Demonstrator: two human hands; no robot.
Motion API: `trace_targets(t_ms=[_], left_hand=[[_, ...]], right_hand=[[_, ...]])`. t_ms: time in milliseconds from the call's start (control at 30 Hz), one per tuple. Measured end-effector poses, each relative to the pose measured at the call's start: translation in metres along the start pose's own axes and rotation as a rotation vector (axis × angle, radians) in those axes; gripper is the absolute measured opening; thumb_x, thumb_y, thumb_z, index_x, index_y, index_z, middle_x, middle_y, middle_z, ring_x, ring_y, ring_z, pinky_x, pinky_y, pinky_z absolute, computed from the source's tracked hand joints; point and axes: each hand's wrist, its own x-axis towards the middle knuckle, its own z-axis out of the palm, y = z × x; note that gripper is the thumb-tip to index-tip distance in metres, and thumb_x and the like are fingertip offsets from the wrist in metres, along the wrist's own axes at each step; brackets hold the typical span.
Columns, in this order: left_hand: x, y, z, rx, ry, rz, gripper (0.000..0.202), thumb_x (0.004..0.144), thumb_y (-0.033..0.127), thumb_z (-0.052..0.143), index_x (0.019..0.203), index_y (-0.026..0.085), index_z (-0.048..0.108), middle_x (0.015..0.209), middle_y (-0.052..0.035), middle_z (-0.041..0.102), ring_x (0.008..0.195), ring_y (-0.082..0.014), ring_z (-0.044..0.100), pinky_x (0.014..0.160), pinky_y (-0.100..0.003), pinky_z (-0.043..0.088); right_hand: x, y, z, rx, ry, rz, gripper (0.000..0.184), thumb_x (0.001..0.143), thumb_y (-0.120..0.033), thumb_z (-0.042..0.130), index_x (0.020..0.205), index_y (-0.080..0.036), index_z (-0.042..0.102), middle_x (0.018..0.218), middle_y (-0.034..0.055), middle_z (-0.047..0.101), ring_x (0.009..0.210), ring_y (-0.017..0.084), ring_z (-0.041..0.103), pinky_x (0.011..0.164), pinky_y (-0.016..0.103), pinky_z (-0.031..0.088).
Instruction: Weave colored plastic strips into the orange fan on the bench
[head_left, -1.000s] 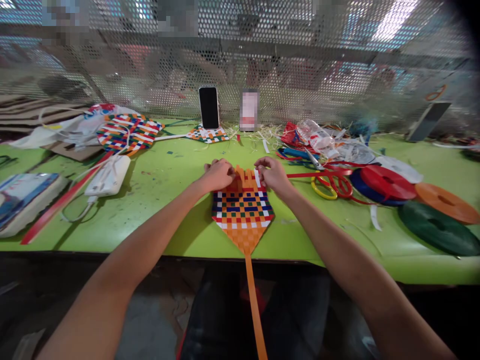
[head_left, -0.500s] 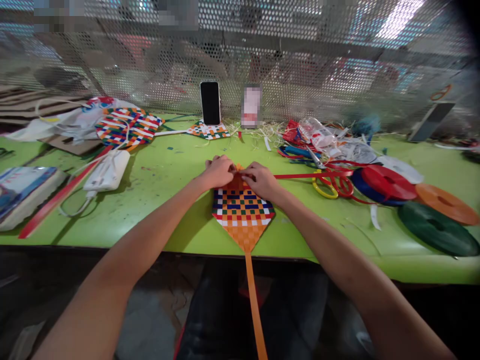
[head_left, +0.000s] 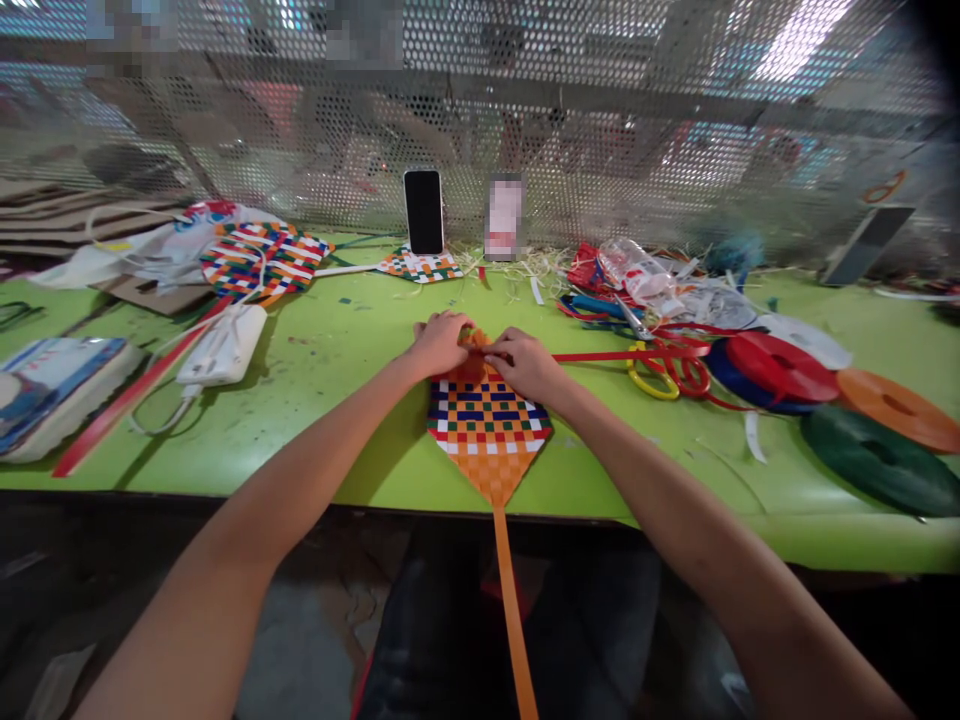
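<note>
A woven fan (head_left: pixel 491 430) of orange, white, blue, green and red strips lies at the table's front edge. Its long orange strip (head_left: pixel 514 610) hangs down over my lap. My left hand (head_left: pixel 444 343) is closed at the far end of the weave, fingertips on the raised orange strips (head_left: pixel 474 370). Close beside it, my right hand (head_left: pixel 523 360) pinches a red strip (head_left: pixel 592 356), which crosses the weave between both hands and runs right toward the scissors. The fingers partly hide the far edge, so I cannot tell how the red strip passes through.
Yellow-and-red-handled scissors (head_left: pixel 652 380) lie right, near rolls of red (head_left: pixel 780 366), orange (head_left: pixel 900 408) and green strip (head_left: pixel 877 460). A power strip (head_left: pixel 225 345) and a finished-looking woven fan (head_left: pixel 266 260) lie left. A phone (head_left: pixel 424 212) stands at the back before perforated mesh.
The view has shifted slightly. Orange strips at the far end stand more raised between my hands, and the red strip shows more between my fingers. Both hands stay in nearly the same place.
</note>
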Motion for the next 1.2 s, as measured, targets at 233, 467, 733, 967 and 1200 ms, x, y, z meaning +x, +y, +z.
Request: trace_targets(t_ms=[233,467,733,967,1200], left_hand=[[0.009,0.001,0.004,0.069,-0.053,-0.034,0.019,0.094,0.024,0.064,0.11,0.024,0.073,0.143,-0.0143,0.059,0.14,-0.0387,0.049,0.115,-0.057,0.038],[0.008,0.007,0.0,0.15,-0.054,-0.089,0.036,0.092,0.029,0.066,0.127,0.022,0.067,0.147,-0.0179,0.054,0.138,-0.0389,0.046,0.113,-0.055,0.039],[0.007,0.009,0.0,0.221,-0.003,0.052,0.022,0.096,0.027,0.06,0.115,0.021,0.071,0.141,-0.0158,0.06,0.136,-0.0382,0.046,0.11,-0.057,0.035],[0.012,0.0,-0.001,0.234,-0.033,0.127,0.021,0.097,0.024,0.055,0.115,0.022,0.066,0.138,-0.0169,0.06,0.134,-0.0389,0.045,0.106,-0.058,0.035],[0.016,-0.002,0.0,0.184,-0.101,0.081,0.022,0.095,0.019,0.054,0.113,0.023,0.066,0.14,-0.0155,0.058,0.135,-0.038,0.045,0.107,-0.056,0.038]], right_hand=[[0.001,0.0,-0.001,-0.005,-0.014,0.008,0.028,0.103,-0.016,0.063,0.117,-0.017,0.087,0.107,0.0131,0.072,0.095,0.024,0.069,0.092,0.037,0.055],[0.002,0.002,0.002,-0.002,-0.001,-0.004,0.028,0.102,-0.015,0.063,0.117,-0.017,0.086,0.104,0.0122,0.071,0.093,0.024,0.069,0.091,0.037,0.055],[0.001,-0.002,-0.002,-0.012,-0.025,0.004,0.03,0.101,-0.013,0.061,0.118,-0.015,0.086,0.106,0.0129,0.071,0.096,0.023,0.068,0.096,0.036,0.055],[0.002,-0.001,-0.001,-0.017,-0.024,0.006,0.027,0.102,-0.016,0.063,0.114,-0.017,0.087,0.105,0.0126,0.071,0.097,0.024,0.068,0.094,0.036,0.054],[0.001,0.0,-0.001,-0.005,-0.005,-0.016,0.027,0.103,-0.016,0.061,0.113,-0.017,0.087,0.104,0.0121,0.071,0.095,0.023,0.068,0.095,0.036,0.054]])
